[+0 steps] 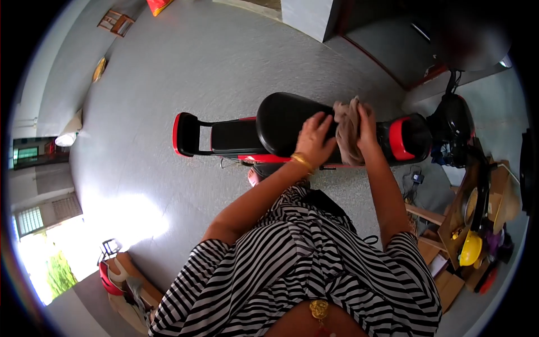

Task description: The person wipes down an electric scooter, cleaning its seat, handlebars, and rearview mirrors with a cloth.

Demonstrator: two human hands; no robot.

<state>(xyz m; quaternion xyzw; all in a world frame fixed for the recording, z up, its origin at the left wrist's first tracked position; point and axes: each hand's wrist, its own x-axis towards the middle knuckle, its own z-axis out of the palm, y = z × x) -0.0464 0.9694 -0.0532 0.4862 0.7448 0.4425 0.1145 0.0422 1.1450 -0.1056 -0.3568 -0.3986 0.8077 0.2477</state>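
Note:
A red and black scooter [233, 136] stands crosswise in front of me, with its wide black seat [283, 123] near the middle. My left hand [316, 139], with a gold bracelet at the wrist, is over the right part of the seat, its fingers apart and nothing in them. Just right of it a crumpled brown-grey cloth [348, 132] hangs over the seat's right end. My right hand [367, 124] grips the cloth from its right side; some of its fingers are hidden behind the folds.
Cardboard boxes and a shelf with a yellow helmet [471, 249] are at the right. Cables with a charger [418, 178] lie on the floor beyond the scooter's front. A wooden chair [116, 23] is at the upper left, a red helmet [110, 279] at the lower left.

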